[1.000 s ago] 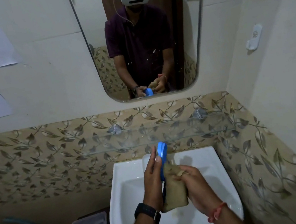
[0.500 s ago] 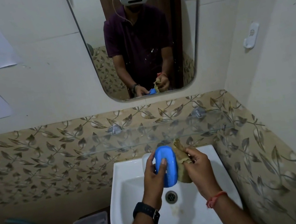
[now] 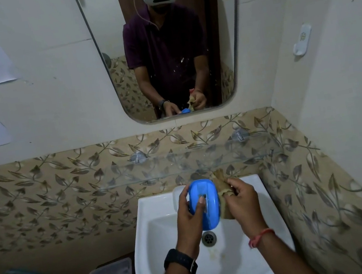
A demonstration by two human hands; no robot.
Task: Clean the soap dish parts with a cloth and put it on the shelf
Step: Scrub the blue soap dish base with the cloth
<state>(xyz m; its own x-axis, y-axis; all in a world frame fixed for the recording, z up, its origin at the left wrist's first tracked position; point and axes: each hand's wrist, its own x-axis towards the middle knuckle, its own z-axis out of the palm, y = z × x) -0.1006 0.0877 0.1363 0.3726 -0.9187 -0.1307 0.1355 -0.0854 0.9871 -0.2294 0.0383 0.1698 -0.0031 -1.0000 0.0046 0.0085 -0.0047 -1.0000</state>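
Sink at 6 o'clock, glass shelf at 12. Dish is held over the sink, just below the shelf. Looks like light, stiff plastic, probably slick when wet, so best held by the long edges. Left hand grips it, thumb on the 9 o'clock edge, fingers across the face. Right hand at 3 o'clock pinches the bunched cloth against the dish's edge.

The soap dish part is seen in bright blue and the cloth in dull tan, against a plain white washbasin. The tile band is patterned with grey-brown leaves and vines on beige, while the wall tiles above are left plain cream. A black watch and a red-orange wrist thread are worn.
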